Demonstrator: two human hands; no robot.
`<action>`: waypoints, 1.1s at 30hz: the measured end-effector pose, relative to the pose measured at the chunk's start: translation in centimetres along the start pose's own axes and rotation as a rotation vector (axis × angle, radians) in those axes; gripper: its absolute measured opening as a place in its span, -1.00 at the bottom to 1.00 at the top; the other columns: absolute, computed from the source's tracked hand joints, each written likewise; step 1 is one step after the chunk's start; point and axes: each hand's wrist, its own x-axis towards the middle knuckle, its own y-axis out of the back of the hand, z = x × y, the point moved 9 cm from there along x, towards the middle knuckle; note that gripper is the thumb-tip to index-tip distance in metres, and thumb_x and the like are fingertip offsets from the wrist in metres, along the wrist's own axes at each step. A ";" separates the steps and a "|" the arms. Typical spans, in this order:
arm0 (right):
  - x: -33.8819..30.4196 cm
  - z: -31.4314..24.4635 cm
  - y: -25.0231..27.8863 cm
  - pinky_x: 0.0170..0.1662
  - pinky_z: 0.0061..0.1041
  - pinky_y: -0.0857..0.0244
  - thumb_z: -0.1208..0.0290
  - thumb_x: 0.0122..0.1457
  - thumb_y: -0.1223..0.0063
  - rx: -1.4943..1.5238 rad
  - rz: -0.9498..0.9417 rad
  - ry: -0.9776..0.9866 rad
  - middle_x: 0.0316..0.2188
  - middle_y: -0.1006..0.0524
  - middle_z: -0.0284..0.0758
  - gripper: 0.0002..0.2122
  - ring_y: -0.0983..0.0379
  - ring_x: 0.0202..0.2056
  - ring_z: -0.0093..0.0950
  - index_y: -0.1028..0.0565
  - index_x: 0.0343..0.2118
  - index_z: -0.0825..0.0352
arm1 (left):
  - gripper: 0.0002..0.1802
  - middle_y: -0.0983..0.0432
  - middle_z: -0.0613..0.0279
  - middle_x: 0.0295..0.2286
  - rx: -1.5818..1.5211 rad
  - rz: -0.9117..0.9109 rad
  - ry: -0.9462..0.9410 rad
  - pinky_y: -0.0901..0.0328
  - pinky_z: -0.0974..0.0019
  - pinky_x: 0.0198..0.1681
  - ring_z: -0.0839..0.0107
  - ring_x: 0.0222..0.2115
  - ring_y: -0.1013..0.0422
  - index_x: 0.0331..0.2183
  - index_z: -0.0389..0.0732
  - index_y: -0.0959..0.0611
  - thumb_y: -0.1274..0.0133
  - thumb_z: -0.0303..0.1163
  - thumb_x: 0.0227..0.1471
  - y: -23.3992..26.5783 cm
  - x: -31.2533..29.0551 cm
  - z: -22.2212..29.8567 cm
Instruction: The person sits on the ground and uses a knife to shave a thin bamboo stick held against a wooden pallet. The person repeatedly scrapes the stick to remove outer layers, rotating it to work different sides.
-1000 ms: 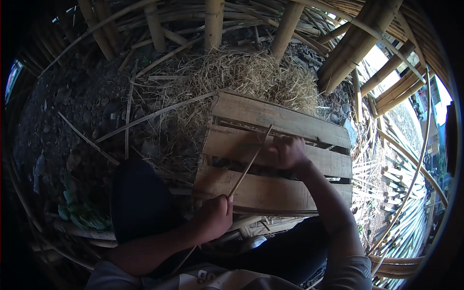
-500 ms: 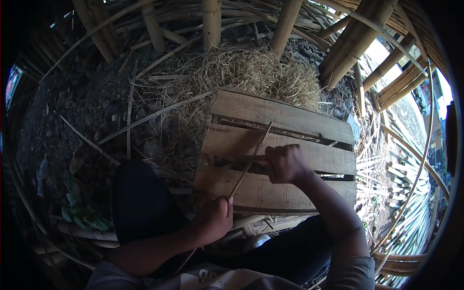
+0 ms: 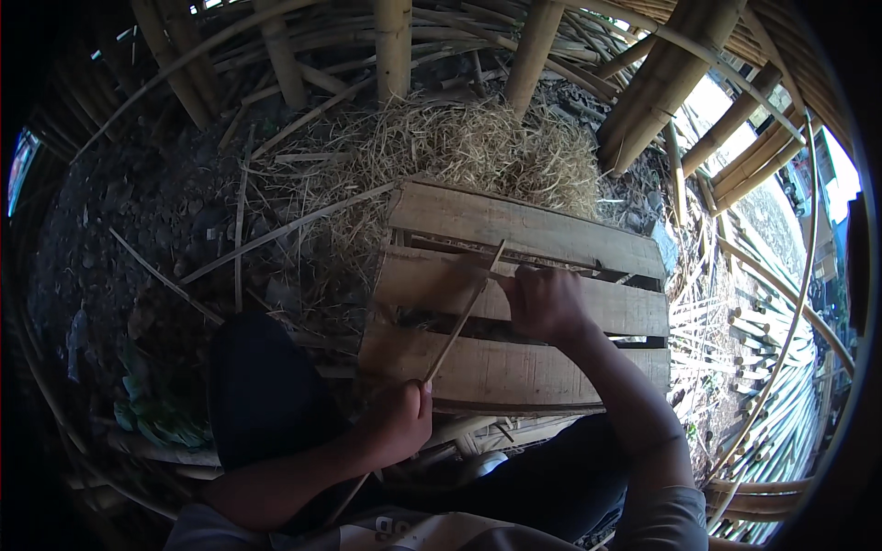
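My left hand (image 3: 400,421) is closed around a thin bamboo strip (image 3: 456,336) near the close edge of a slatted wooden crate (image 3: 514,367). From that grip the strip slants up and away over the slats, and its lower end runs back toward my lap. Closed in a fist, my right hand (image 3: 548,301) is over the middle slat, holding what looks like a knife (image 3: 478,267). Its dim blade points left and crosses the strip close to the far tip. The fingers hide the handle.
Behind the crate lies a heap of dry shavings (image 3: 514,151). Upright bamboo posts (image 3: 393,50) stand beyond it. Many cut bamboo poles (image 3: 772,395) are stacked in bright light at the right. Loose strips (image 3: 285,230) lie on the dark ground leftward.
My right hand has slid the blade farther along the strip, toward its far tip. My left hand keeps its grip. The whole view has shifted slightly.
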 end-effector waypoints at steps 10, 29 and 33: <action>-4.0 -7.9 -1.4 -0.54 -0.21 -0.36 0.11 0.27 -0.21 0.461 -0.406 -0.233 -0.70 -0.48 -0.10 -0.62 -0.52 -0.64 -0.15 -0.55 -0.47 0.40 | -0.58 -0.55 -0.24 -0.55 -0.244 -0.029 0.095 -0.39 -0.06 -0.37 -0.18 -0.46 -0.56 -0.34 -0.38 -0.59 0.15 -0.23 0.40 -0.7 -0.1 -0.9; -4.0 9.3 -6.6 -0.47 -0.16 -0.28 0.14 0.30 -0.14 0.789 0.005 -0.712 -0.64 -0.52 -0.01 -0.56 -0.48 -0.60 -0.24 -0.51 -0.50 0.51 | -0.53 -0.55 -0.01 -0.50 -0.501 -0.337 0.213 -0.39 0.10 -0.30 0.15 -0.43 -0.55 -0.22 -0.34 -0.58 0.14 -0.07 0.41 -4.5 -1.9 -0.3; -2.9 8.6 -3.0 -0.37 -0.12 -0.32 0.25 0.35 -0.06 0.527 0.115 -0.624 -0.49 -0.58 0.00 -0.69 -0.57 -0.43 -0.13 -0.51 -0.34 0.48 | -0.55 -0.57 -0.11 -0.48 -0.381 -0.151 0.237 -0.38 0.04 -0.30 0.00 -0.40 -0.57 -0.24 -0.37 -0.56 0.13 -0.12 0.41 -3.6 -2.5 -1.3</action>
